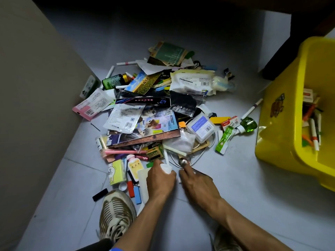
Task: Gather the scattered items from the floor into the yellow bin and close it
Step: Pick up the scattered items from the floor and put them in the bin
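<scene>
a: working at the near edge of the pile, the left hand is clenched round a white item, and the right hand pinches something shiny.

b: risk?

a: a white cable loops close by; it could snag and drag clutter along.

b: the yellow bin?

a: right of the pile, open, pens inside. its lid isn't visible, and the shiny thing is too small to name.

QR code on illustrated card, barcodes on white pouch and pink packet, wording illegible
</scene>
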{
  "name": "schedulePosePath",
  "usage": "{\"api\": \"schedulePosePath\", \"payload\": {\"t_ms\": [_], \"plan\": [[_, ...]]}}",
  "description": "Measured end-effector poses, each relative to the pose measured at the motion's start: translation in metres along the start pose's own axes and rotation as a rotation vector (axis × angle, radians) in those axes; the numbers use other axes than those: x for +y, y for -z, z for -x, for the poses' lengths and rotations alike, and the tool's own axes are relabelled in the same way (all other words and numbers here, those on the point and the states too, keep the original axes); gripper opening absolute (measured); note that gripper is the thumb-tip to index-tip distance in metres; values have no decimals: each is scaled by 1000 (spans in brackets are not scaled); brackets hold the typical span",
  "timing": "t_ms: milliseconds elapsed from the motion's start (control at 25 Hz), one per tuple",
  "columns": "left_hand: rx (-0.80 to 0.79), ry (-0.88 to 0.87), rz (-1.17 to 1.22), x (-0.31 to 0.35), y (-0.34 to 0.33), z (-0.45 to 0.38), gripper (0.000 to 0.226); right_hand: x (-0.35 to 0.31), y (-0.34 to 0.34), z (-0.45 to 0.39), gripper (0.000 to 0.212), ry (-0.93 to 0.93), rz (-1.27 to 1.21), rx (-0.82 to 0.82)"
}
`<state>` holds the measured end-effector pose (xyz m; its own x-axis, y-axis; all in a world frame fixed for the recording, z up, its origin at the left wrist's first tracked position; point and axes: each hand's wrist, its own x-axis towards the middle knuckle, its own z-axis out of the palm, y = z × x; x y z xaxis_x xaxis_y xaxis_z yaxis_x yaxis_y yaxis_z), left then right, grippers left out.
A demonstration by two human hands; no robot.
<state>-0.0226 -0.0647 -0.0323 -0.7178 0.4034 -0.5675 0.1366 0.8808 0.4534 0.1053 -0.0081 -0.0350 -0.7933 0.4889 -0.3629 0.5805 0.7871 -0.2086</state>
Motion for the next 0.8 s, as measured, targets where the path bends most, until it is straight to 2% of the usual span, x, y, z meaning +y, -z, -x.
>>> {"api": "schedulePosePath", "payload": {"t_ms": [80,200,240,320,400,480,560,640,720,800], "plan": [[0,-57,-35,0,-5,-5,35,4,-8,5,19,-53,22,-19],[-33,-66,-46,5,-8,-7,34,12,-15,20,31,-310,-188,-124],[-34,-33,-7,7,-5,-4,34,13,-9,24,32,-421,-359,-128],[-57,23,177,18,4,11,32,17,12,31,30,-589,-1009,-87],[-188,-6,468,44,19,36,29,28,47,41,35,-578,-1718,72],[-416,-101,745,96,34,66,29,50,94,58,45,-487,-2168,336],[-571,-204,853,164,37,93,31,77,143,75,38,-442,-2299,630],[-678,-246,842,234,26,118,34,105,185,93,33,-491,-2321,869],[-802,-171,822,290,17,138,34,127,212,103,34,-514,-2392,987],[-937,-86,879,318,12,144,39,140,225,109,40,-496,-2475,1079]]}}
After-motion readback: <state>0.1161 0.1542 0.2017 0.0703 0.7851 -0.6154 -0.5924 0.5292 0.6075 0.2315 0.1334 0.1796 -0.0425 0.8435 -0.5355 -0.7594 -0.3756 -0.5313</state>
